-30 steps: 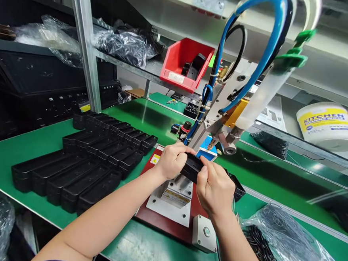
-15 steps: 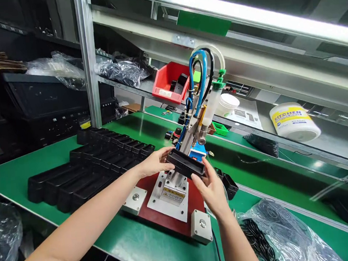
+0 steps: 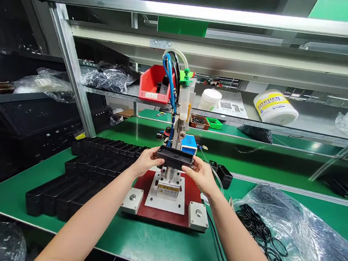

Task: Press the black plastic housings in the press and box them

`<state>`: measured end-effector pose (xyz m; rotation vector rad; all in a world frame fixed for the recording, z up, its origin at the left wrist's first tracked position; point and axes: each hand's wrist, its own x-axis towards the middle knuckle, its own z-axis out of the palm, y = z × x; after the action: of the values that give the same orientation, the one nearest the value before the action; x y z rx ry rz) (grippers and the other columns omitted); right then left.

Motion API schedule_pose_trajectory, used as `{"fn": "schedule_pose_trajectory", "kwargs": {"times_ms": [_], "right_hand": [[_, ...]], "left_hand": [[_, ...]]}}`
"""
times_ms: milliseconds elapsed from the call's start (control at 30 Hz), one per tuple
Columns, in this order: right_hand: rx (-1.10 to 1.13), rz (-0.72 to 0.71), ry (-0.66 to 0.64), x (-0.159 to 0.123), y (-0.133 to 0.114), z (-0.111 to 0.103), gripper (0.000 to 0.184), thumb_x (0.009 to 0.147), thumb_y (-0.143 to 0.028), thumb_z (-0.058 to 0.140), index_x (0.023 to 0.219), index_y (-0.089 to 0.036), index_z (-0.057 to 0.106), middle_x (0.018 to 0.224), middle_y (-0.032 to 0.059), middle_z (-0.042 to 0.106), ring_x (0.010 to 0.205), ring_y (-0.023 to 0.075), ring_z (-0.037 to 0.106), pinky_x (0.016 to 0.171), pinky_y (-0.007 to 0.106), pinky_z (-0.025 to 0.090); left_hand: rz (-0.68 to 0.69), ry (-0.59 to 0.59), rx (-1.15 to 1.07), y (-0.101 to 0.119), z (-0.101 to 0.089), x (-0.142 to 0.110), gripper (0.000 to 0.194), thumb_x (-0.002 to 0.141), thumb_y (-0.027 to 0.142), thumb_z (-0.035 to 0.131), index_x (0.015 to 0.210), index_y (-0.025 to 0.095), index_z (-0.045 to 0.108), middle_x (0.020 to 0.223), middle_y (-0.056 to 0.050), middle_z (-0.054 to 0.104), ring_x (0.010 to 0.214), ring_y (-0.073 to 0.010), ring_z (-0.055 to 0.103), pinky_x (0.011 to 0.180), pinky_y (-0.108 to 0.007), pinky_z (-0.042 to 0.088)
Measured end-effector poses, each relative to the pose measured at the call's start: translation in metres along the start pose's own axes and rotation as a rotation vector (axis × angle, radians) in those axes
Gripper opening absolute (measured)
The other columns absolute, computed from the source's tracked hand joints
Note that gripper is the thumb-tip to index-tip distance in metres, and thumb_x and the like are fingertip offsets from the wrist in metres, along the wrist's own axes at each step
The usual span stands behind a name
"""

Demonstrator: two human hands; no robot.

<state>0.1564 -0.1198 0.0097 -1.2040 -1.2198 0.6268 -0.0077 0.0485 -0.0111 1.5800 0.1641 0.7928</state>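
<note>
The black box is long and narrow, with an open top, a thin raised rim that catches some light, softly rounded corners and a dark, shallow-looking recess. Its finish is smooth and plain, and its right end sits lower than its left. It is held up in front of the upright machine, clear of the red base. The left grip pinches its left end between thumb and fingers; the right grip pinches its right end likewise. Similar black boxes lie in rows on the green counter.
</note>
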Motion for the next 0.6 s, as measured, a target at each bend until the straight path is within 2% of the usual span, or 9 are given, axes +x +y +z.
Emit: {"fn": "schedule_pose_trajectory", "kwargs": {"times_ms": [233,333,433,500,600], "right_hand": [[0.008,-0.039,0.000,0.009,-0.009,-0.002,0.042,0.074,-0.040,0.073,0.109,-0.020,0.061,0.110,0.0056,0.068,0.101,0.0217,0.063,0.093,0.037,0.050],[-0.020,-0.036,-0.019,0.004,-0.019,0.002,0.040,0.074,-0.039,0.073,0.108,-0.020,0.062,0.106,0.0048,0.068,0.097,0.0214,0.064,0.088,0.036,0.052],[-0.086,-0.041,-0.057,-0.022,-0.029,0.006,0.042,0.076,-0.036,0.072,0.114,-0.022,0.061,0.108,0.0042,0.067,0.097,0.0211,0.064,0.086,0.035,0.053],[-0.143,-0.068,-0.099,-0.047,-0.035,0.008,0.047,0.077,-0.033,0.072,0.121,-0.025,0.057,0.114,0.0036,0.065,0.102,0.0208,0.062,0.091,0.035,0.051],[-0.205,-0.105,-0.189,-0.083,-0.043,0.010,0.051,0.076,-0.032,0.074,0.124,-0.027,0.056,0.116,0.0032,0.063,0.106,0.0211,0.060,0.095,0.035,0.048]], "left_hand": [[0.004,0.071,0.042,0.015,0.006,-0.003,0.060,0.063,0.043,0.080,0.111,0.012,0.061,0.102,-0.010,0.068,0.096,-0.0223,0.062,0.089,-0.032,0.047],[-0.010,0.087,0.070,0.029,0.009,-0.015,0.055,0.063,0.040,0.080,0.106,0.014,0.059,0.101,-0.008,0.066,0.094,-0.0211,0.062,0.086,-0.031,0.048],[-0.051,0.077,0.208,0.047,0.016,-0.045,0.051,0.062,0.037,0.078,0.103,0.016,0.057,0.096,-0.006,0.065,0.089,-0.0215,0.062,0.077,-0.030,0.051],[-0.104,0.021,0.368,0.061,0.020,-0.073,0.055,0.062,0.030,0.075,0.111,0.018,0.055,0.099,-0.005,0.065,0.091,-0.0217,0.062,0.079,-0.030,0.052],[-0.238,-0.200,0.531,0.080,0.025,-0.114,0.065,0.065,0.032,0.073,0.125,0.022,0.050,0.112,-0.006,0.064,0.096,-0.0238,0.062,0.082,-0.032,0.053]]}}
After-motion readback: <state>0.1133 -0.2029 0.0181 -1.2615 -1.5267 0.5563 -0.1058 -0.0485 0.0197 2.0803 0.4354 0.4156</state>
